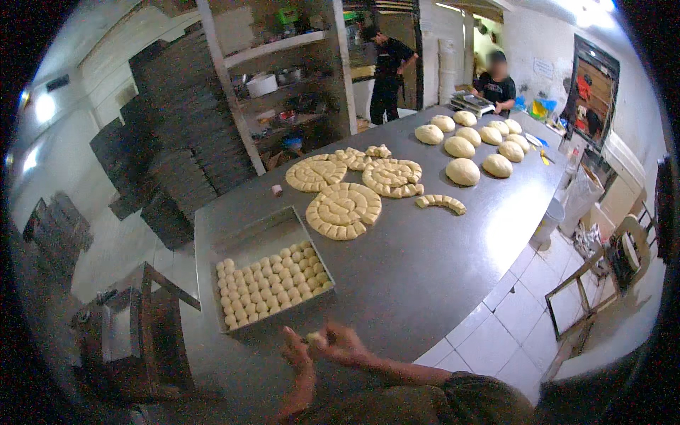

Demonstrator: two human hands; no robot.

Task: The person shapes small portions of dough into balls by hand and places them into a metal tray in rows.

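Over the table's near edge, my right hand (345, 345) has its fingers curled on a small piece of pale dough (314, 339). My left hand (298, 352) is close beside it, fingers pointing up and apart; whether its palm touches the dough is unclear. Just beyond my hands is a metal tray (255, 229) with rows of small dough balls (273, 283) filling its near part. Farther up lie coils of cut dough (343, 211), (392, 177), (316, 173), and a short curved strip of dough pieces (440, 203).
Several large dough rounds (462, 171) sit on the far right of the grey table (397, 283). A person (496, 88) is beside a scale (473, 102) at the far end; another (389, 71) stands behind. Dark stacked trays (177, 113) rise at left. A chair (602, 276) stands right.
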